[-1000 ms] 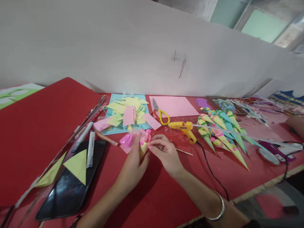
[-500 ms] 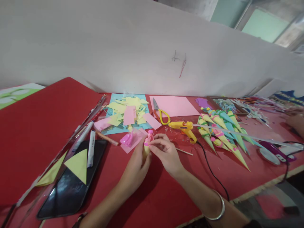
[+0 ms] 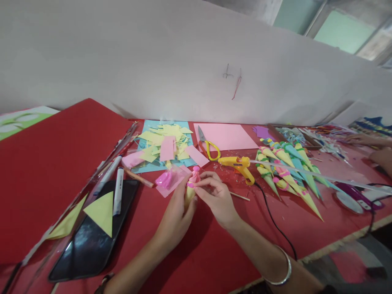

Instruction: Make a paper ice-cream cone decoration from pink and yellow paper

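Observation:
A small yellow paper cone with a pink swirled top and a pink ball at its tip stands upright between my hands. My left hand is wrapped round its yellow body. The thumb and forefinger of my right hand press at the pink band below the swirl. Just left of the cone lies a lump of bright pink clay in clear plastic. A yellow glue gun rests to the right of my hands, and yellow-handled scissors lie behind them.
Several finished cones lie piled at the right. Paper pieces cover a blue sheet at the back. Left are a black phone-like slab, white markers and yellow triangles. Another person's hand is at the far right.
The other person's hand at the far right has reached further left over the table. My hands keep nearly the same hold on the cone, and the view has shifted slightly.

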The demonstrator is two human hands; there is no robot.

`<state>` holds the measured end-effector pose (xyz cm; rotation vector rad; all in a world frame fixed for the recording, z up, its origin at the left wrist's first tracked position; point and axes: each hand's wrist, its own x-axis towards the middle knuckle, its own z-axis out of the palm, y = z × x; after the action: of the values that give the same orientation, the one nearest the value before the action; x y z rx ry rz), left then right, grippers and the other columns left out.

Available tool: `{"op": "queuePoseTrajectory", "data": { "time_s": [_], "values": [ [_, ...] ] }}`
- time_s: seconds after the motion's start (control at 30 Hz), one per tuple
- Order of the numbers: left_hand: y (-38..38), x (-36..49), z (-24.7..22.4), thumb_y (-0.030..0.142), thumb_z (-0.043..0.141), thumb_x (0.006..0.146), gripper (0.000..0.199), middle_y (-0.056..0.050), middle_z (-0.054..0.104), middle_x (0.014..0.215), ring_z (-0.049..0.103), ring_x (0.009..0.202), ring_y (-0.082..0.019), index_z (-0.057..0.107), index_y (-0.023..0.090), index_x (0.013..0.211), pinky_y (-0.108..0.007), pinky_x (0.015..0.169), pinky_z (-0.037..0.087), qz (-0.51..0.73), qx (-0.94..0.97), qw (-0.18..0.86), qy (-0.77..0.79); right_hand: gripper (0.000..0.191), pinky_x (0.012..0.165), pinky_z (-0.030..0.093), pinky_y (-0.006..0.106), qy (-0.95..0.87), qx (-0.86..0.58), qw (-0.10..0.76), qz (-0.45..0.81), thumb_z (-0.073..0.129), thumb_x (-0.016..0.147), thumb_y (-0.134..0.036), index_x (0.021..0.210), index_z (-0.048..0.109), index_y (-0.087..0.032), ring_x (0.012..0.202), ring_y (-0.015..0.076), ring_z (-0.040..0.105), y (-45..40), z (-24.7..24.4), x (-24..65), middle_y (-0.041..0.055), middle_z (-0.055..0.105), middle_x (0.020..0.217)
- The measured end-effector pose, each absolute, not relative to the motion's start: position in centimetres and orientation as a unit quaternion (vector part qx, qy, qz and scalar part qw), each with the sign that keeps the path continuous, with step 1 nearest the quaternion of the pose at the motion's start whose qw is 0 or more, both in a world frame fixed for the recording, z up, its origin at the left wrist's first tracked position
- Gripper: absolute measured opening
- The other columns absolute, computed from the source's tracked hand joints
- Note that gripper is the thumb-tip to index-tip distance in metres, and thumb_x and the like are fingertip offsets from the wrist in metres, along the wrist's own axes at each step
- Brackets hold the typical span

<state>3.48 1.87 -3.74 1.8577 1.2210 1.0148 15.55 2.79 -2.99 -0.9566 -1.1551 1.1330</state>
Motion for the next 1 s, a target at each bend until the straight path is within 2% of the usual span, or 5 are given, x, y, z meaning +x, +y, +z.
{"op": "queuePoseTrajectory", "data": {
  "time_s": [0.3, 0.57, 0.77, 1.0],
  "values": [
    [1.89, 3.46, -3.76, 0.019, 0.038, 0.086, 0.044, -0.011, 0.042, 0.132, 0.037, 0.123, -0.021, 0.028, 0.018, 0.128, -0.04, 0.101, 0.031, 0.391, 0.715, 0.341, 0.468, 0.007, 0.074, 0.048, 0.023, -0.492, -0.409, 0.591, 0.491, 0.063, 0.069, -0.018, 0.073, 0.066, -0.023, 0.088, 0.0127, 0.053, 2.81, -2.82, 15.58, 0.0011, 0.048, 0.09],
    [1.93, 3.41, -3.77, 0.018, 0.037, 0.086, 0.044, -0.011, 0.039, 0.135, 0.033, 0.126, -0.021, 0.027, 0.019, 0.128, -0.039, 0.102, 0.031, 0.393, 0.726, 0.319, 0.466, 0.008, 0.079, 0.049, 0.025, -0.503, -0.405, 0.586, 0.488, 0.063, 0.069, -0.02, 0.077, 0.065, -0.022, 0.087, 0.0132, 0.055, 2.84, -3.11, 15.56, 0.0016, 0.048, 0.091],
    [1.92, 3.22, -3.92, 0.016, 0.037, 0.085, 0.04, -0.011, 0.043, 0.13, 0.037, 0.124, -0.021, 0.031, 0.019, 0.125, -0.039, 0.099, 0.035, 0.389, 0.73, 0.3, 0.475, 0.006, 0.08, 0.049, 0.028, -0.504, -0.411, 0.576, 0.494, 0.065, 0.068, -0.021, 0.074, 0.064, -0.021, 0.085, 0.014, 0.056, 2.95, -3.38, 15.6, 0.0014, 0.048, 0.09],
    [2.29, 2.59, -3.99, 0.012, 0.035, 0.084, 0.044, -0.012, 0.044, 0.129, 0.041, 0.12, -0.02, 0.029, 0.021, 0.126, -0.037, 0.097, 0.038, 0.368, 0.773, 0.24, 0.458, 0.006, 0.078, 0.049, 0.026, -0.542, -0.424, 0.549, 0.474, 0.064, 0.068, -0.019, 0.073, 0.064, -0.021, 0.085, 0.0137, 0.054, 3.03, -3.23, 16.02, 0.0014, 0.046, 0.089]
  ]
}}
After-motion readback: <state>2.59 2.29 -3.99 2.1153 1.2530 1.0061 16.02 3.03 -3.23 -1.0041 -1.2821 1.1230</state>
